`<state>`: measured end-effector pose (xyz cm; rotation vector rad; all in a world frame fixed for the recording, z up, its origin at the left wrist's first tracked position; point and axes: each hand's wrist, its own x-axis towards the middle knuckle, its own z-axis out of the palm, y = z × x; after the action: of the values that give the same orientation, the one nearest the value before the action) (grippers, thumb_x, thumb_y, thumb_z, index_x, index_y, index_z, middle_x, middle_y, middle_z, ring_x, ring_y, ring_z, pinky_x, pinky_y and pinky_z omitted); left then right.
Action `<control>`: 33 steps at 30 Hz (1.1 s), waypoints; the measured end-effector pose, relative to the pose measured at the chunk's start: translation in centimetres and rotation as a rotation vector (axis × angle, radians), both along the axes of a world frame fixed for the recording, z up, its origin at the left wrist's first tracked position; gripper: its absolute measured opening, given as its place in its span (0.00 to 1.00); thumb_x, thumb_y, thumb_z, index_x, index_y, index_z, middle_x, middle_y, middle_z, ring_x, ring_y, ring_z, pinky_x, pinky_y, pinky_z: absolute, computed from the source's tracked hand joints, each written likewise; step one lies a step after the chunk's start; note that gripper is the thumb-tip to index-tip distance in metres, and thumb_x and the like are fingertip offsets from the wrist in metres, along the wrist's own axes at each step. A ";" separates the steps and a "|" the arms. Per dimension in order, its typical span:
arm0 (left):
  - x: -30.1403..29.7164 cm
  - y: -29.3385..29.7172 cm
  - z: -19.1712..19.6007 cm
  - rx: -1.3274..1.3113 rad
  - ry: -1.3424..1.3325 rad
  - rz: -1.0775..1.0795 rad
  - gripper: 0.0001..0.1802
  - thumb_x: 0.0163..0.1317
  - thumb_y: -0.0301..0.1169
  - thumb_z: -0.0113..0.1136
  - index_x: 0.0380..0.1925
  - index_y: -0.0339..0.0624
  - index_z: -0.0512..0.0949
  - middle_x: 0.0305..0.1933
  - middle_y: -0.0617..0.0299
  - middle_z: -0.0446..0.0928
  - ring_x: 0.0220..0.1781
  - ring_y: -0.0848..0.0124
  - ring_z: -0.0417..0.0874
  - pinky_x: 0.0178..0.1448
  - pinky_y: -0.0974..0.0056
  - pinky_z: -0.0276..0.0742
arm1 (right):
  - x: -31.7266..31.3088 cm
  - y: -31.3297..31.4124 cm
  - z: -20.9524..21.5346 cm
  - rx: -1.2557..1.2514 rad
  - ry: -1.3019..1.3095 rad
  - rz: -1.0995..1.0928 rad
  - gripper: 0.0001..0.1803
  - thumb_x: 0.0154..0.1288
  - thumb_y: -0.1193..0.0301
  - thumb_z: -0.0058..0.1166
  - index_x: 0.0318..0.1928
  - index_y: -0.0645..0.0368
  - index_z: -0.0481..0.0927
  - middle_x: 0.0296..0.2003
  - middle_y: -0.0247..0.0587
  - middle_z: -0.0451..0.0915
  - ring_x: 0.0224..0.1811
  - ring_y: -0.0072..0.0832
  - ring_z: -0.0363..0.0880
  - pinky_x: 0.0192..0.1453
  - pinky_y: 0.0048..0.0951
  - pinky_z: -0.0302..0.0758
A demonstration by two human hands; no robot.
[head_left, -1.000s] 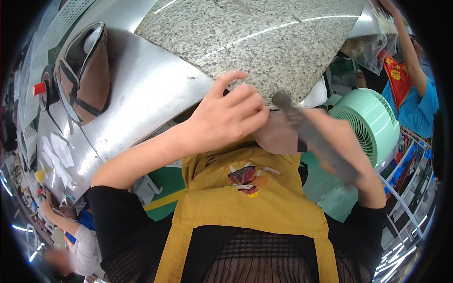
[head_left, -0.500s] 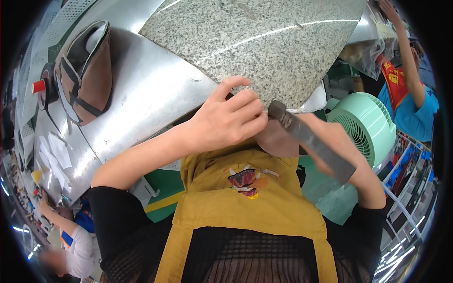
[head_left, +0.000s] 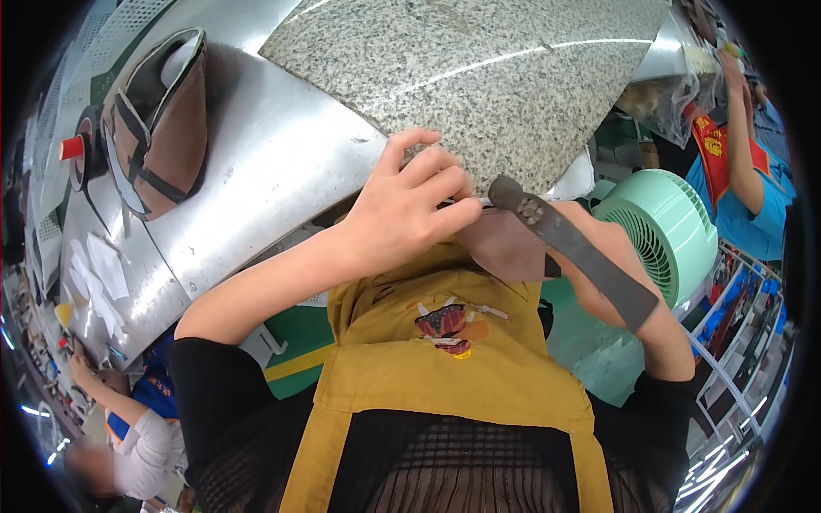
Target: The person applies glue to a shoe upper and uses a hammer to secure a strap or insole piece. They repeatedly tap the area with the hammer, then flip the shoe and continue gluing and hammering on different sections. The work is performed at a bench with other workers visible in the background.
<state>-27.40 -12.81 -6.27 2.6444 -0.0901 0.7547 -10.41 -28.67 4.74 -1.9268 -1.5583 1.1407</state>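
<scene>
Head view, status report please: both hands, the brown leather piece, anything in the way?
Left hand pinching brown leather piece at granite slab edge. Right hand hidden behind leather, flat dark metal blade crossing it. Nothing in the way.

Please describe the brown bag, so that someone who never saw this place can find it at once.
Start at the speckled granite slab; the steel worktop spreads to its left. The brown bag lies there, open, with dark straps, larger than the small red-capped container beside it.

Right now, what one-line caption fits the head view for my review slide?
Left hand pinches a brown leather piece at a granite slab edge; a flat metal knife lies over the mostly hidden right hand.
</scene>
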 end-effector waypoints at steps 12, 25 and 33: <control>0.6 -0.4 1.8 -0.173 0.199 0.045 0.08 0.50 0.29 0.67 0.30 0.49 0.78 0.31 0.68 0.72 0.42 0.66 0.73 0.57 0.57 0.65 | 1.2 -2.7 -1.2 0.060 0.010 -0.190 0.18 0.69 0.75 0.47 0.58 0.66 0.70 0.37 0.50 0.77 0.32 0.34 0.76 0.39 0.29 0.74; 2.5 0.9 1.7 -0.160 0.162 -0.118 0.06 0.52 0.30 0.64 0.32 0.49 0.80 0.33 0.67 0.73 0.44 0.65 0.72 0.57 0.57 0.65 | 0.0 -3.4 -0.7 0.023 0.121 -0.292 0.07 0.70 0.73 0.43 0.42 0.65 0.69 0.25 0.38 0.65 0.27 0.26 0.62 0.33 0.27 0.65; 2.1 1.2 0.8 0.086 -0.015 -0.211 0.13 0.41 0.30 0.60 0.31 0.45 0.77 0.35 0.67 0.73 0.43 0.68 0.74 0.56 0.57 0.70 | 0.3 -2.0 -0.4 0.179 -0.078 -0.060 0.22 0.53 0.79 0.54 0.52 0.62 0.71 0.38 0.50 0.77 0.34 0.48 0.79 0.36 0.38 0.75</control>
<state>-25.28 -11.59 -5.44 2.6551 -0.4074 0.7139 -10.08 -30.63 4.33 -1.9047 -1.5742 0.8802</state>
